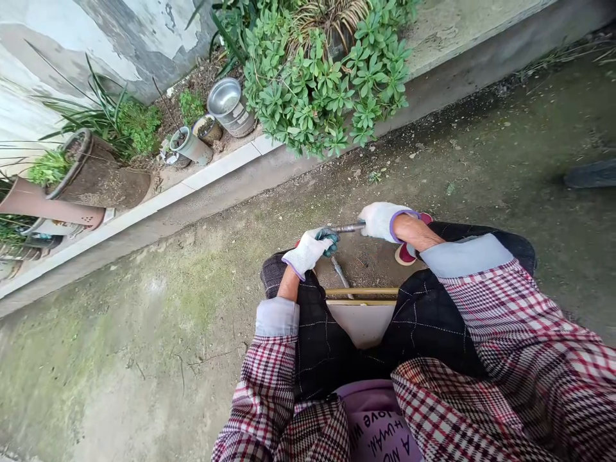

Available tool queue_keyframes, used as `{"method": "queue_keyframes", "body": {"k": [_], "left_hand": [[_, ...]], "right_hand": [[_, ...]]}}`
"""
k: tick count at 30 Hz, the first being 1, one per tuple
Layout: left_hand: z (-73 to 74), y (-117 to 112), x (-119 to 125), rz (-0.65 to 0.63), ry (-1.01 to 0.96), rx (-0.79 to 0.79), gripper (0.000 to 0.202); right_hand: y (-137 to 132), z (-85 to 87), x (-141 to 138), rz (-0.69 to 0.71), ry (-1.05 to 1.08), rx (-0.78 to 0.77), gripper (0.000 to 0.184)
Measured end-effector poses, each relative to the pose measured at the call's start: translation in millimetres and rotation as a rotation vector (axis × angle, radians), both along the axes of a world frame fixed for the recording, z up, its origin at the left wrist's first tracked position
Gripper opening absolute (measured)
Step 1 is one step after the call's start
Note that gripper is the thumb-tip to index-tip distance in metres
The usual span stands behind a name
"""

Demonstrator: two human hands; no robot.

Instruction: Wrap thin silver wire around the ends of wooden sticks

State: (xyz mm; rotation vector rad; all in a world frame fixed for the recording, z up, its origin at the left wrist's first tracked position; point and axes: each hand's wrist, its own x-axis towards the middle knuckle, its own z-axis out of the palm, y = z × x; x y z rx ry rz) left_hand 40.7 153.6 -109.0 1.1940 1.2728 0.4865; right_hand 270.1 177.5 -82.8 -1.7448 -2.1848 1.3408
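Evidently the left hand (312, 249) and right hand (380, 221) are both gripping a metal rod (349, 228) above the ground (168, 321), gloved fingers curling round it; the work is looking unfinished, though whether the lower metal shaft (340, 272) is joining onto it, I cannot tell.

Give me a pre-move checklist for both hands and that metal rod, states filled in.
1. Left hand gloved: ok.
2. Right hand gloved: ok.
3. Metal rod held in both hands: ok.
4. Lower metal bar joined to the rod: cannot tell; no join is clear near the left glove.
5. Left cuff and right cuff clear of the rod: ok.
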Motion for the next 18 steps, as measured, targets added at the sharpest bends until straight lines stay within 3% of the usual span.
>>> {"method": "queue_keyframes", "body": {"k": [3,5,8,11,14,18], "left_hand": [[-5.1,1.7,-0.2,0.015,-0.099,-0.012,0.009],[-6.3,2.6,-1.5,0.014,-0.163,-0.002,0.010],[-6.1,3.3,-3.7,-0.004,-0.218,0.024,0.012],[-7.4,5.3,-5.5,-0.054,-0.206,0.054,0.013],[-11.7,9.3,-8.4,-0.087,-0.151,0.103,0.007],[-13.3,12.4,-13.9,-0.113,-0.103,0.145,0.006]], "right_hand": [[6.7,4.0,0.3,-0.023,-0.243,0.148,0.015],[7.0,7.1,-0.4,-0.050,-0.229,0.173,0.017],[2.0,11.3,-2.3,-0.200,0.010,0.075,0.014],[-5.7,15.5,-1.9,-0.329,0.439,-0.092,0.011],[-12.9,19.1,2.0,-0.185,0.636,-0.210,0.023],[-23.8,19.3,4.9,0.187,0.476,-0.371,0.030]]}}
